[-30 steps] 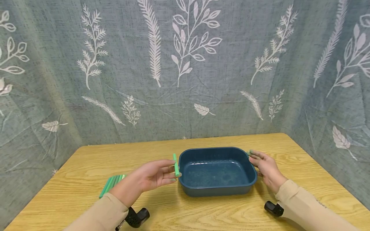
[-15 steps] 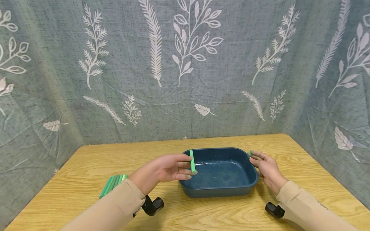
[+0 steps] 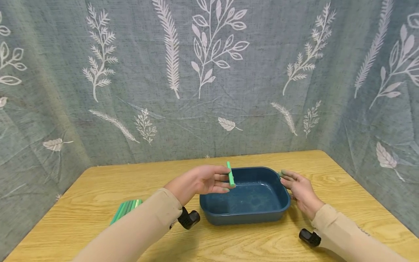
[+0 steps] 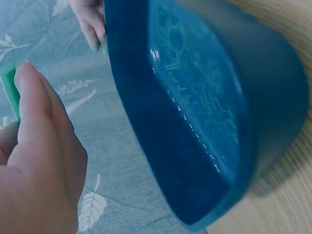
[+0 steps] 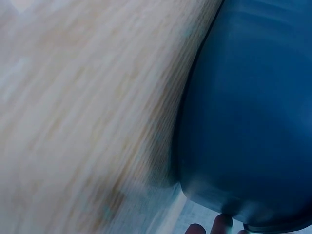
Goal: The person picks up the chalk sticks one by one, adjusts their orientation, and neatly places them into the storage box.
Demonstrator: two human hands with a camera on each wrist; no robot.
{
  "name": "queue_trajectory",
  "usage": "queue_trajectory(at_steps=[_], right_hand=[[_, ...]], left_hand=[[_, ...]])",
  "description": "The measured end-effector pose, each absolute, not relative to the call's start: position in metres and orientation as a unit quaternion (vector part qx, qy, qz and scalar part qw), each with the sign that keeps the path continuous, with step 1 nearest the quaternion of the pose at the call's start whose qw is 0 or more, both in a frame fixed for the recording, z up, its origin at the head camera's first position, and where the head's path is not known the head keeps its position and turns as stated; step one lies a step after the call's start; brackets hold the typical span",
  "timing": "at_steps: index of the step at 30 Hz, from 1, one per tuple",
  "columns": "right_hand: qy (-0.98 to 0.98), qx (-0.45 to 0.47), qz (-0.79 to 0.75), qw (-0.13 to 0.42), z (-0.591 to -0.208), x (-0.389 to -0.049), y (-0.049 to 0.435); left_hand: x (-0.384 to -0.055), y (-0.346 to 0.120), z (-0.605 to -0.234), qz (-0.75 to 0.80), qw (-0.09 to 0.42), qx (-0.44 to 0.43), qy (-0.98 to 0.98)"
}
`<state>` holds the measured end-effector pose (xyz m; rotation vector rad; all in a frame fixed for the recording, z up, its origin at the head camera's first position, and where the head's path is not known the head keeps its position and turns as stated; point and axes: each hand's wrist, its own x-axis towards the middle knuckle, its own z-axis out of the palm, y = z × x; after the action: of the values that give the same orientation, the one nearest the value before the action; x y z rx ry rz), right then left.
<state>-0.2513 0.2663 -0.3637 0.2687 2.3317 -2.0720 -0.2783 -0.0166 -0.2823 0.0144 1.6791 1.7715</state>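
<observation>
Above the left part of a dark blue rectangular tub point(image 3: 243, 216), my left hand point(image 3: 207, 181) pinches a slim green stick point(image 3: 231, 176) between thumb and fingertips. In the left wrist view, one end of that green stick point(image 4: 9, 83) sticks out past the fingers, apart from the tub wall. My right hand point(image 3: 302, 188) rests by the tub's right end, its fingers fairly straight against the outer side. Fingertips point(image 5: 223, 224) touch the tub near its rim in the right wrist view. Nothing shows on the visible part of the tub floor.
Several green sticks in different shades point(image 3: 126, 210) lie side by side on the wooden table point(image 3: 258, 242), left of the tub and partly behind my left forearm. A leaf-patterned grey-blue curtain point(image 3: 183, 134) hangs behind the table and along both sides.
My left hand has carried the green stick rightward from the tub's left edge to above its inside, and a little upward. My right hand has stayed at the tub's right end.
</observation>
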Motion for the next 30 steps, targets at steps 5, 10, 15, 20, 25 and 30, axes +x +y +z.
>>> queue_trajectory(at_steps=[5,10,15,20,25,30], right_hand=[[0.752,0.085,-0.654,0.002,-0.363,-0.253,0.266],[0.755,0.083,-0.651,0.003,-0.364,-0.253,0.265],[0.760,0.083,-0.644,0.003,-0.363,-0.251,0.265],[0.761,0.087,-0.643,-0.005,-0.365,-0.251,0.267],[0.761,0.083,-0.643,-0.009,-0.366,-0.253,0.268],[0.758,0.082,-0.647,-0.009,-0.365,-0.253,0.268]], left_hand=[[-0.292,-0.007,-0.282,0.670,0.348,-0.013,0.655],[-0.299,0.004,-0.284,0.667,0.354,-0.030,0.655],[-0.303,0.018,-0.283,0.655,0.372,-0.024,0.657],[-0.310,0.033,-0.284,0.651,0.384,-0.024,0.654],[-0.317,0.045,-0.287,0.646,0.386,-0.032,0.658],[-0.322,0.059,-0.294,0.637,0.394,-0.035,0.661]])
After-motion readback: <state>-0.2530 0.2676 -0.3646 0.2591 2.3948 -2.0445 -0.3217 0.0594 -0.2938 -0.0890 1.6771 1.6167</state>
